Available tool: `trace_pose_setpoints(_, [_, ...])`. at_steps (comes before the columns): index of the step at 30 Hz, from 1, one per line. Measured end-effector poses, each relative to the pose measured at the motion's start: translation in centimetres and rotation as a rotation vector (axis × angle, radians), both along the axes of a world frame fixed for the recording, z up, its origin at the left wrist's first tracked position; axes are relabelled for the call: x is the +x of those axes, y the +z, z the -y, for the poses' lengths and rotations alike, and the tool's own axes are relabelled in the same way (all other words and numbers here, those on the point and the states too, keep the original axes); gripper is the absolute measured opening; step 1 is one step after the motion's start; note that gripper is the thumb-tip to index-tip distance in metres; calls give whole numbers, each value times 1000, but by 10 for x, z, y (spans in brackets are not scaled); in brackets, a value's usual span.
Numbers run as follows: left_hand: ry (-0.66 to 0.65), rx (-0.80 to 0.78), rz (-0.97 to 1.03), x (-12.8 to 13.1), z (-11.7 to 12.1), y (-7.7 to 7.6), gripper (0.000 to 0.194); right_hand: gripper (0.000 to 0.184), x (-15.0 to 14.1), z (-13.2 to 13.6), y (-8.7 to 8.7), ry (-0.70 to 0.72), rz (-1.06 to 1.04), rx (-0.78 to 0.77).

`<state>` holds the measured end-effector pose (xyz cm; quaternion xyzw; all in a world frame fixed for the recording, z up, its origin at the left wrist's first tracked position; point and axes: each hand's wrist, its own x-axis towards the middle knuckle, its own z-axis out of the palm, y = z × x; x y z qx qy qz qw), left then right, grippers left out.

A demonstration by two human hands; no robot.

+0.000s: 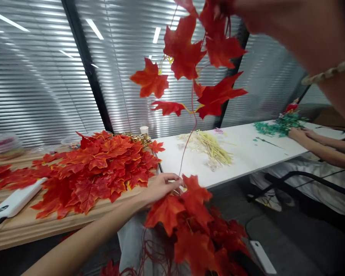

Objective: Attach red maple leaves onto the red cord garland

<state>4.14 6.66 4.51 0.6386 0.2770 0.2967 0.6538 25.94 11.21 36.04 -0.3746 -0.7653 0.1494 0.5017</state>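
Observation:
A garland of red artificial maple leaves (184, 50) hangs on a thin dark red string (186, 143) in front of me. My right hand (231, 8), partly cut off by the top edge and blurred, is raised and closed on its upper part. Lower down, my left hand (165, 187) pinches the string with thumb and fingers. Just below that hand, more red leaves (194, 237) bunch over my lap. Loose loops of red string (155, 255) lie beside them on my light trousers.
On the wooden table (74, 226) at left lie a heap of red maple leaves (103, 165) and a white power bank (15, 201). A white table (172, 157) holds yellow strips (212, 145) and green tinsel (281, 124), with a co-worker's hands (301, 136) beside it.

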Motion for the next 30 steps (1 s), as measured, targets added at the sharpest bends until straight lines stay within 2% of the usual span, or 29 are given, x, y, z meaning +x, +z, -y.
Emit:
trace_pose_setpoints(2, [105,42,28,-10,-5,20,21,19,-4,-3,-14,-58,-21,153])
trace_pose_setpoints(4, [229,100,93,-21,-12,43,20,4,-9,-2,-34,-101,136,137])
trace_pose_setpoints(6, [328,145,162,-31,-21,67,18,8,-14,1,-56,-50,307,36])
trace_pose_setpoints(8, [386,174,215,-38,-31,89,18,7,-22,3,-78,11,433,-49])
trace_pose_setpoints(10, [426,195,264,-40,-39,110,19,15,-31,5,-95,93,534,-150])
trace_pose_setpoints(13, [454,252,306,-36,-44,138,24,23,-47,8,-109,162,602,-224])
trace_pose_setpoints(18, [509,398,384,-25,-36,176,29,36,-69,20,-121,166,665,-138])
trace_pose_setpoints(21, [486,419,411,-18,-29,185,25,35,-79,23,-132,317,596,-122])
trace_pose_setpoints(23, [476,437,410,-15,-27,186,26,25,-84,24,-138,412,455,-122])
trace_pose_setpoints(25, [476,445,419,-17,-27,184,28,21,-84,24,-139,448,317,-179])
trace_pose_setpoints(28, [510,441,393,-28,-31,175,27,30,-74,23,-128,456,329,-329])
trace_pose_setpoints(30, [580,485,336,-38,-37,163,23,32,-65,21,-116,450,371,-409])
